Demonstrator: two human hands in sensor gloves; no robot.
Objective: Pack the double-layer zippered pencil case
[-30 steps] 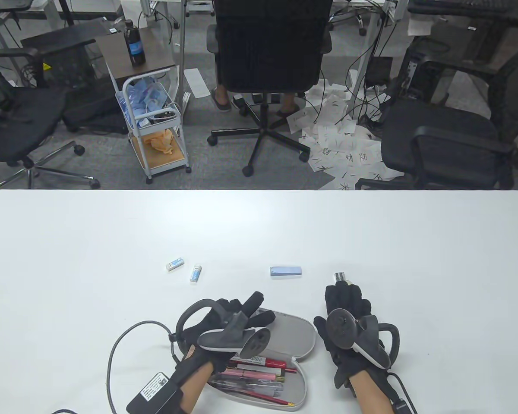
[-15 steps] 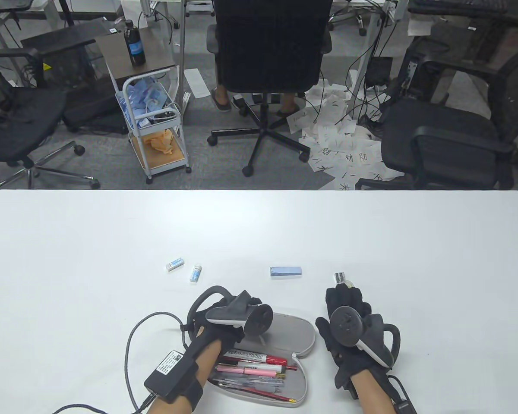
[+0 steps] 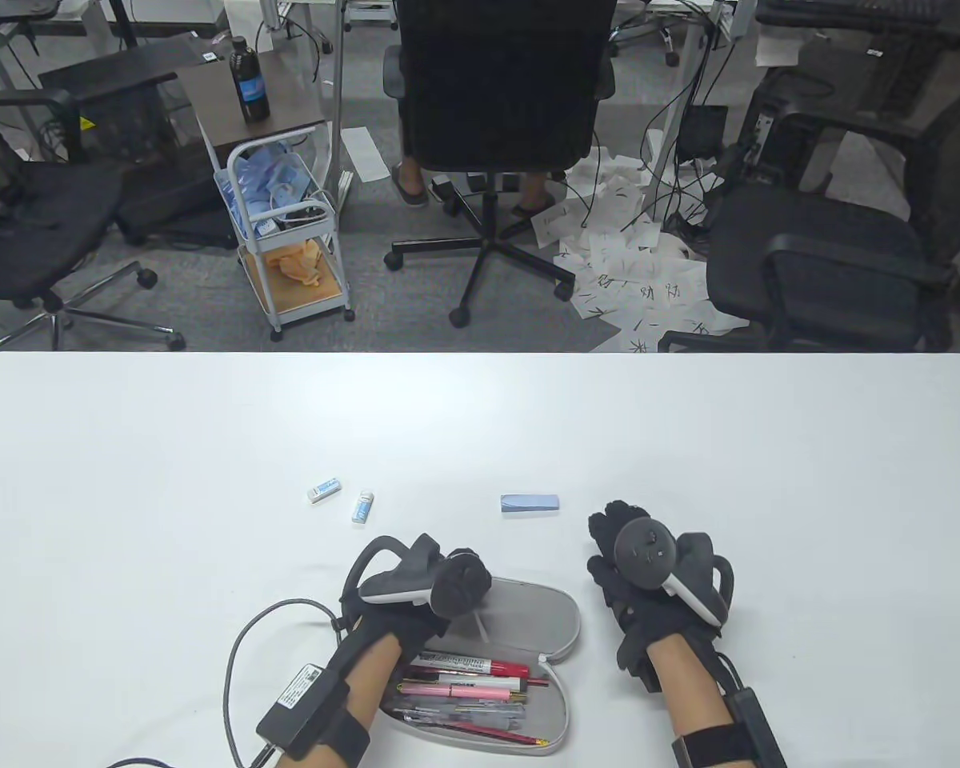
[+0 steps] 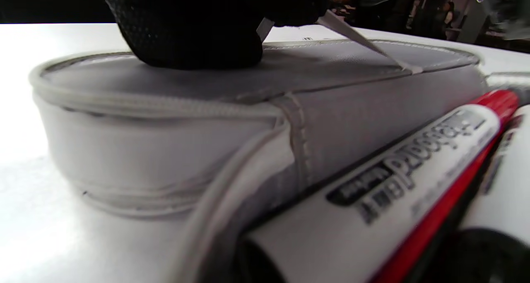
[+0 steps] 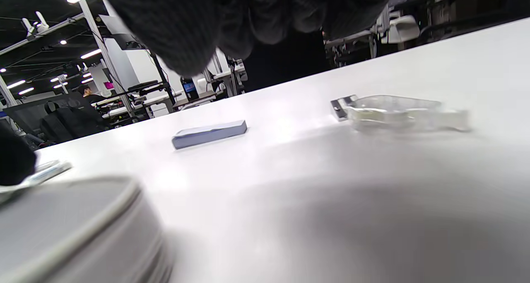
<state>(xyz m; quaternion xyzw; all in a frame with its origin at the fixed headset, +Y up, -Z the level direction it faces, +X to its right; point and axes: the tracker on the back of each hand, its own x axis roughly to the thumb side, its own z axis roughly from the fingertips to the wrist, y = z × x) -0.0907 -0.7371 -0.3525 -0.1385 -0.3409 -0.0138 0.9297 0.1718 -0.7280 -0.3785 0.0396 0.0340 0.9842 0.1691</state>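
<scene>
A grey double-layer pencil case (image 3: 540, 612) lies near the table's front edge. Its lower layer is open and holds several pens and a red marker (image 3: 464, 680). My left hand (image 3: 468, 580) rests on the left end of the closed upper layer (image 4: 352, 59). Its fingers (image 4: 207, 30) pinch the zipper pull, and a white strap trails from them across the grey top. My right hand (image 3: 616, 532) hovers to the right of the case with its fingers (image 5: 256, 22) curled and holding nothing. A clear plastic item (image 5: 397, 111) lies on the table beyond it, hidden in the table view.
A blue eraser (image 3: 530, 502) lies just beyond the case, also in the right wrist view (image 5: 209, 134). Two small white-and-blue erasers (image 3: 323, 489) (image 3: 362, 506) lie further left. The left glove's cable loops on the table at the front left (image 3: 240, 648).
My left hand has turned and drawn in onto the case's left end. My right hand has lifted off the table and moved forward and left, now covering the clear item.
</scene>
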